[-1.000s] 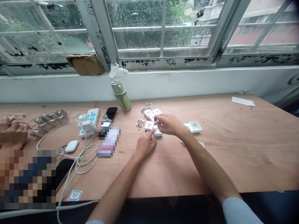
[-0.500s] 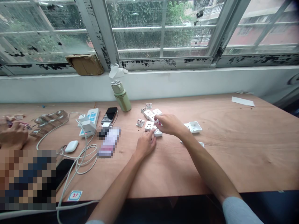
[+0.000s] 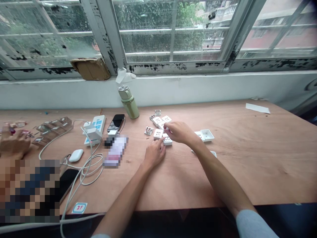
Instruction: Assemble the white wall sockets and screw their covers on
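My left hand rests on the table, its fingers curled against a white wall socket and steadying it. Just above that socket is my right hand, with thumb and fingers pinched together. Something small and slim appears in the pinch, but the fingers mostly hide it. Another white socket lies directly left of the one I hold. Behind them sit more sockets, partly covered by my right hand. Socket inner parts with exposed metal lie to the left.
White socket housings lie right of my right forearm. A green flask stands near the wall. To the left are a power strip, phone, white cables and earphone case. Another person's hand works at far left.
My right hand's grip has turned slightly over the socket, and less of the small thing in it shows. My left hand stays in place.
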{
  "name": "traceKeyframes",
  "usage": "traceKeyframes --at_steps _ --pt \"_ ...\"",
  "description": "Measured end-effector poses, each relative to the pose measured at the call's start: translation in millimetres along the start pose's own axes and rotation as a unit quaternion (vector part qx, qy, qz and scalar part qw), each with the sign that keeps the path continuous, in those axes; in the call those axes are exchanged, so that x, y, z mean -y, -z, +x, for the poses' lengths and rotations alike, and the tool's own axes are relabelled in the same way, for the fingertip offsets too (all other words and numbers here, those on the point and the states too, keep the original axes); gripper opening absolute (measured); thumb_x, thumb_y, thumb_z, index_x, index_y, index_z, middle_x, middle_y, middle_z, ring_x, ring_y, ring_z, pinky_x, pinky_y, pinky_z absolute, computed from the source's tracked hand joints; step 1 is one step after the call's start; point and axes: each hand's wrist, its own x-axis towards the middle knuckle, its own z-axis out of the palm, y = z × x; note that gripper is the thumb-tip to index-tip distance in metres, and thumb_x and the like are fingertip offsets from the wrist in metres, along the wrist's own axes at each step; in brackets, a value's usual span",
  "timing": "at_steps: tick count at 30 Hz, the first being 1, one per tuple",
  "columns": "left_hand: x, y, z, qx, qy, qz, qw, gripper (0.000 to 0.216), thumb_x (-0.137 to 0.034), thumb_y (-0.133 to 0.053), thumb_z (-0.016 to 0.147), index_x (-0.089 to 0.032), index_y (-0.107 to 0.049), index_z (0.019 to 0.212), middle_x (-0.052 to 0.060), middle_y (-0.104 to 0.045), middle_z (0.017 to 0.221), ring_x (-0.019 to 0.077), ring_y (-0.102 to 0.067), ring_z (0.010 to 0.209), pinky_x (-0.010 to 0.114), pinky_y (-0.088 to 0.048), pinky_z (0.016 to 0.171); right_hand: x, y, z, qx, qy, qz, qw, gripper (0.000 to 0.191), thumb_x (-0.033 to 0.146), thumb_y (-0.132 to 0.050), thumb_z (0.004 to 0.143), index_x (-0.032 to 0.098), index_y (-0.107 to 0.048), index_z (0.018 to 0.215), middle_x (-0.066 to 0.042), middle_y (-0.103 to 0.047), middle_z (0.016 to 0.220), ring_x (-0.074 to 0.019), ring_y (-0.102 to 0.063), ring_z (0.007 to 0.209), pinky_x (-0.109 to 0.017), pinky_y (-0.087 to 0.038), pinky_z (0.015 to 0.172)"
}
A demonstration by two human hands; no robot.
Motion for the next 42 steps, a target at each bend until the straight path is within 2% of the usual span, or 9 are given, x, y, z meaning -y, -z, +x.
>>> traceKeyframes --at_steps 9,16,24,31,36,42 --pt "0.6 0.2 0.0 -0.004 -0.007 -0.007 1.000 0.039 -0.026 -0.047 0.091 -0.023 -0.050 0.130 0.004 -0.062 0.087 0.0189 -0.056 0.081 0.029 -0.042 0.069 -2.6 -1.1 0.4 -0.001 -0.005 -0.002 1.000 0.018 0.027 -0.042 0.094 0.020 -0.058 0.087 -0.004 -0.062 0.078 -0.0141 -0.047 0.065 -0.028 -0.019 0.056" --pt "1.1 -0.8 0.1 -0.002 -0.001 -0.002 1.000 0.039 -0.026 -0.048 0.091 -0.024 -0.049 0.130 0.003 -0.062 0.085 0.0187 -0.056 0.081 0.028 -0.041 0.068 -1.3 2.8 -1.4 0.009 0.005 0.017 1.000 0.019 0.016 -0.045 0.083 0.019 -0.060 0.093 -0.005 -0.063 0.082 -0.0148 -0.047 0.069 -0.029 -0.021 0.058" --pt "1.0 0.2 -0.9 -0.006 -0.011 -0.005 1.000 0.039 -0.025 -0.048 0.091 -0.023 -0.049 0.130 0.003 -0.063 0.088 0.0184 -0.056 0.081 0.028 -0.040 0.068 -2.3 0.7 0.9 0.013 0.000 0.006 1.000 0.020 0.022 -0.041 0.091 0.019 -0.059 0.082 -0.005 -0.060 0.074 -0.0141 -0.044 0.064 -0.029 -0.019 0.057" --pt "1.8 -0.5 -0.5 -0.006 -0.010 -0.007 1.000 0.040 -0.025 -0.049 0.091 -0.023 -0.050 0.130 0.003 -0.063 0.088 0.0186 -0.056 0.080 0.028 -0.040 0.066 -2.6 -0.3 0.8 0.013 -0.013 -0.001 1.000 0.021 0.025 -0.041 0.093 0.019 -0.059 0.082 -0.004 -0.060 0.073 -0.0134 -0.043 0.061 -0.029 -0.018 0.056" --pt "2.1 -0.4 -0.8 -0.008 -0.012 -0.008 1.000 0.040 -0.025 -0.049 0.091 -0.022 -0.050 0.130 0.003 -0.063 0.087 0.0185 -0.056 0.080 0.028 -0.040 0.066 -4.3 0.8 -1.3 -0.001 0.004 0.020 1.000 0.011 0.019 -0.047 0.085 0.018 -0.058 0.089 -0.005 -0.063 0.085 -0.0146 -0.048 0.071 -0.027 -0.022 0.058" --pt "2.3 -0.6 -1.1 -0.009 -0.013 -0.012 1.000 0.039 -0.024 -0.049 0.091 -0.023 -0.050 0.130 0.003 -0.063 0.087 0.0180 -0.056 0.080 0.028 -0.041 0.068 -8.5 1.0 -1.5 0.006 0.021 0.052 0.998 0.022 0.012 -0.045 0.082 0.018 -0.061 0.096 -0.006 -0.066 0.093 -0.0162 -0.052 0.080 -0.027 -0.026 0.062"
